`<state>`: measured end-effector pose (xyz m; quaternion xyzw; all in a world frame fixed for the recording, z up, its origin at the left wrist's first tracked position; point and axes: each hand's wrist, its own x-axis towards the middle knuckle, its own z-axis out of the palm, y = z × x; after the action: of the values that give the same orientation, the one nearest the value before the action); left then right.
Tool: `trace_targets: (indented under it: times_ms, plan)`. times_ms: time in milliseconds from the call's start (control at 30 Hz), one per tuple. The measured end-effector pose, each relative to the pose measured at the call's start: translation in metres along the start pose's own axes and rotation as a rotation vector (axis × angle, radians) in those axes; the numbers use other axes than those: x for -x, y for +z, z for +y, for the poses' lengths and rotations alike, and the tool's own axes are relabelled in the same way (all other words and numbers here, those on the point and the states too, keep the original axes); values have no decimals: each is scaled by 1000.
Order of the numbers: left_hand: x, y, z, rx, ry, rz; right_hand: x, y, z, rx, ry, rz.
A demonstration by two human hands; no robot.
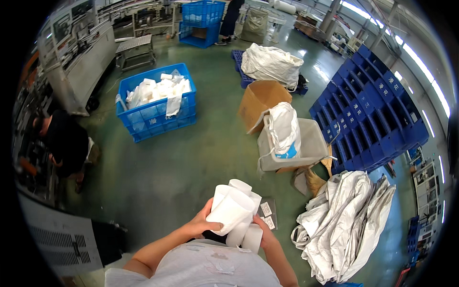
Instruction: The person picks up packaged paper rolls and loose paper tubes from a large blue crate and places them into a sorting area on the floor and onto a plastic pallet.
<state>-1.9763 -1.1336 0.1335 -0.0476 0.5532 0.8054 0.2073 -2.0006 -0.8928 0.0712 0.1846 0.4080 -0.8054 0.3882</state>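
Observation:
Several smooth white cylinders [231, 210], like rolls or tubes, are bunched against my front at the lower middle. I cannot make out exactly what kind they are. My left hand [202, 224] is closed around the left side of the bunch, its thumb over the nearest cylinder. On the other side my right hand [264, 230] presses against the bunch, with its fingers mostly hidden behind it. One lower white cylinder [252, 237] tilts out beside my right wrist. Just beyond the right hand lies a dark flat piece with small white labels [266, 209].
A blue crate [158, 125] of white pieces stands ahead left. To the right are a grey bin [311, 136] with a white sack, a cardboard box [260, 103], brooms [315, 182], folded white sacks [342, 225] and stacked blue pallets [368, 112]. A person [67, 143] works at machines on the left.

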Motion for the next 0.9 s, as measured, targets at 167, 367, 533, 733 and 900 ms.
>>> trace_targets:
  times_ms: [167,367,533,733,900]
  plan:
    - [-152,-63,54,44,-51,-71,-121,12,-86,-68,-72,68]
    - [-332,-117,131,33,-36,-64,-268,18,-233,-108,18,73]
    - [-462,-131,176,51,-123,-72,-350,1,-326,-178,14,0]
    - [-655,-176,215,159,-99,-145,-460,28,-479,-223,-50,170]
    - [-945,-173,410,48,-106,-382,-595,53,-738,-469,-333,280]
